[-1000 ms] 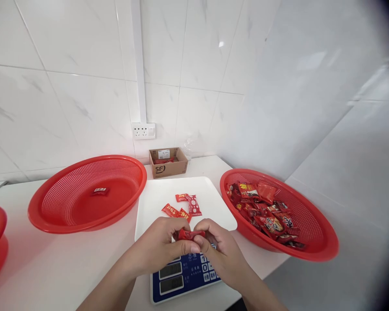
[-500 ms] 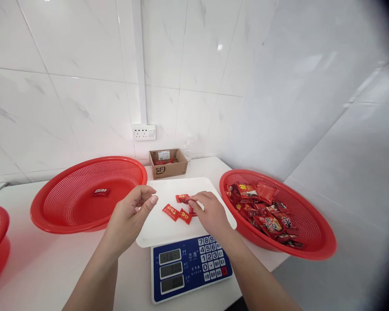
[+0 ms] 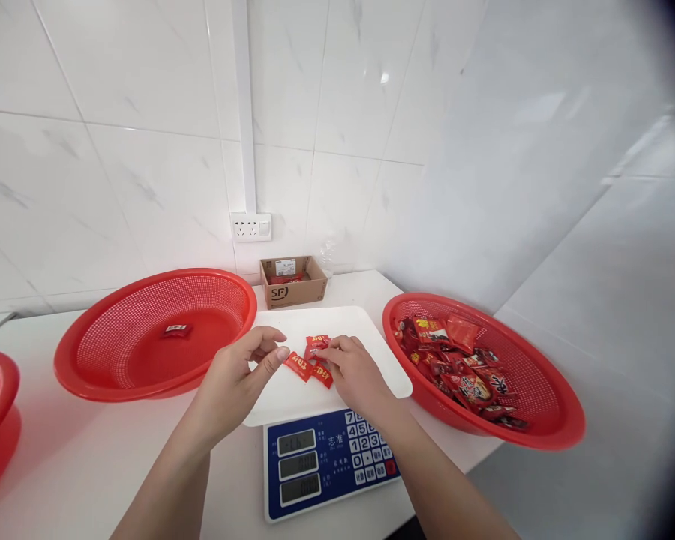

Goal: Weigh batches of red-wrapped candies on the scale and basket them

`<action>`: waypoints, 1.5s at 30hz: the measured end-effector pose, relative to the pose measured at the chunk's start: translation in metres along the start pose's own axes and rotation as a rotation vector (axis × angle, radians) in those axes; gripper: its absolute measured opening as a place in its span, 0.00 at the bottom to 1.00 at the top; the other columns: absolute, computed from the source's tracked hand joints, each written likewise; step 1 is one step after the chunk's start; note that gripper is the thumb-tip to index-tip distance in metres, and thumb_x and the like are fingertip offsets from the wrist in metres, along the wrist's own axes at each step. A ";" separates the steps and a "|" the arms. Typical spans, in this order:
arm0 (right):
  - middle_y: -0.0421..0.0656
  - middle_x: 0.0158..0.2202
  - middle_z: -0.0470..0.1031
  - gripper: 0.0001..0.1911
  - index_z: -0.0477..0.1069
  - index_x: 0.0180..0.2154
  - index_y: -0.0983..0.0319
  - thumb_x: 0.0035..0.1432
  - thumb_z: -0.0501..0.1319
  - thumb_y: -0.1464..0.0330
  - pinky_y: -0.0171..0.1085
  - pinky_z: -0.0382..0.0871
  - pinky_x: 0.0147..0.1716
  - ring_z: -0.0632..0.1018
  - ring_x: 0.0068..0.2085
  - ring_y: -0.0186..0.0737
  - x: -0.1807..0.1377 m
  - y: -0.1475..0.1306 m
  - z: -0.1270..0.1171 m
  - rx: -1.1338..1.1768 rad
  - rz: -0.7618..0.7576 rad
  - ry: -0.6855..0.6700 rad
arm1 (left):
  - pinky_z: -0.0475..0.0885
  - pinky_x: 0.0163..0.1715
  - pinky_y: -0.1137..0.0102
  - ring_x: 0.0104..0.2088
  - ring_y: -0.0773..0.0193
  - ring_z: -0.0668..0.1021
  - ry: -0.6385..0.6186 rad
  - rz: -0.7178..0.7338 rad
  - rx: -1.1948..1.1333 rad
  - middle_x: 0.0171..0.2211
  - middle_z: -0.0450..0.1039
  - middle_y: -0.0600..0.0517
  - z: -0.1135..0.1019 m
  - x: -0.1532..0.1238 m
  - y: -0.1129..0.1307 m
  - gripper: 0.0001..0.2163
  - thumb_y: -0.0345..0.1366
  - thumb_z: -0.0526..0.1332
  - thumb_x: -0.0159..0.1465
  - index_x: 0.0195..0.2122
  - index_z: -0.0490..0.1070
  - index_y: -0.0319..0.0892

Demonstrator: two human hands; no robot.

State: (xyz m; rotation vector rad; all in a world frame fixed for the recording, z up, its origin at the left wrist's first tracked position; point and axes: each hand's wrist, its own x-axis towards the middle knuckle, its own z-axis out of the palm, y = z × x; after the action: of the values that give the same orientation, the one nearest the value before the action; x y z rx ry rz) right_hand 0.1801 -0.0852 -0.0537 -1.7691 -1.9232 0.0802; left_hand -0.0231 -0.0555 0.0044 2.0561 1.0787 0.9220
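Several small red snack packets [image 3: 299, 366] lie close together on the white pan [image 3: 275, 409] of a digital scale. Over the pan's left half is my left hand [image 3: 239, 382], its thumb and fingers apart and nothing between them. Its thumb tip comes close to the leftmost packet. From the right, my right hand [image 3: 357, 371] has its thumb and fingertips closed on one red snack packet [image 3: 313, 351] at the back of the group. Its palm hides the pan's right part. Below the pan, the scale's blue panel [image 3: 337, 442] shows displays and keys, partly covered by my right forearm.
A red basket [image 3: 556, 390] full of mixed red packets stands at right. At left, another red basket [image 3: 106, 352] holds one small packet [image 3: 177, 330]; a third basket [image 3: 0, 382] is cut off. Behind the scale sits a cardboard box [image 3: 304, 292] by the tiled wall.
My left hand has moved right, nearer the packets. My right hand has shifted a packet slightly, and the packets now lie closer together.
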 end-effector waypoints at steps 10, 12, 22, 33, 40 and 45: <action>0.47 0.39 0.71 0.20 0.75 0.46 0.59 0.59 0.51 0.79 0.41 0.66 0.44 0.68 0.42 0.44 0.003 0.002 0.003 -0.059 -0.017 0.001 | 0.69 0.31 0.71 0.32 0.64 0.74 -0.051 0.012 0.019 0.30 0.73 0.53 0.001 0.000 0.000 0.15 0.50 0.53 0.62 0.40 0.69 0.45; 0.47 0.39 0.71 0.18 0.75 0.45 0.59 0.59 0.52 0.78 0.41 0.66 0.43 0.68 0.42 0.44 0.003 0.002 0.003 -0.066 -0.020 -0.004 | 0.69 0.30 0.72 0.32 0.64 0.74 -0.058 0.015 0.022 0.30 0.73 0.54 0.002 0.000 0.000 0.15 0.50 0.53 0.62 0.40 0.69 0.46; 0.48 0.39 0.71 0.11 0.77 0.40 0.61 0.60 0.56 0.71 0.43 0.66 0.44 0.69 0.42 0.46 0.013 -0.006 -0.001 -0.080 0.032 -0.028 | 0.69 0.31 0.72 0.32 0.64 0.74 -0.088 0.008 0.020 0.30 0.73 0.54 0.001 0.000 0.001 0.15 0.49 0.53 0.63 0.41 0.68 0.46; 0.47 0.39 0.71 0.09 0.76 0.38 0.62 0.58 0.58 0.69 0.41 0.63 0.42 0.68 0.43 0.46 0.019 -0.009 -0.002 -0.105 0.081 -0.089 | 0.68 0.32 0.72 0.35 0.63 0.75 -0.131 0.015 0.011 0.32 0.74 0.55 0.003 0.002 -0.001 0.14 0.49 0.53 0.63 0.41 0.68 0.47; 0.45 0.37 0.71 0.07 0.75 0.36 0.60 0.57 0.59 0.67 0.39 0.62 0.40 0.68 0.43 0.44 0.019 -0.005 -0.003 -0.122 0.074 -0.118 | 0.69 0.34 0.71 0.36 0.63 0.75 -0.135 0.014 0.010 0.33 0.74 0.54 0.004 0.001 -0.004 0.14 0.49 0.53 0.63 0.42 0.68 0.47; 0.46 0.36 0.72 0.10 0.76 0.35 0.61 0.60 0.56 0.68 0.39 0.62 0.40 0.69 0.41 0.44 0.020 -0.006 -0.004 -0.137 0.064 -0.108 | 0.70 0.34 0.71 0.37 0.63 0.75 -0.144 0.010 0.012 0.34 0.75 0.54 0.005 0.001 -0.006 0.15 0.50 0.52 0.63 0.42 0.68 0.47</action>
State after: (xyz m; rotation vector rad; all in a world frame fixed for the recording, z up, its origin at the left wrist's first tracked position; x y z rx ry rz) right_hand 0.1758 -0.0684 -0.0406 -1.9523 -1.9898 0.0698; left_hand -0.0209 -0.0528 -0.0027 2.1039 1.0002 0.7609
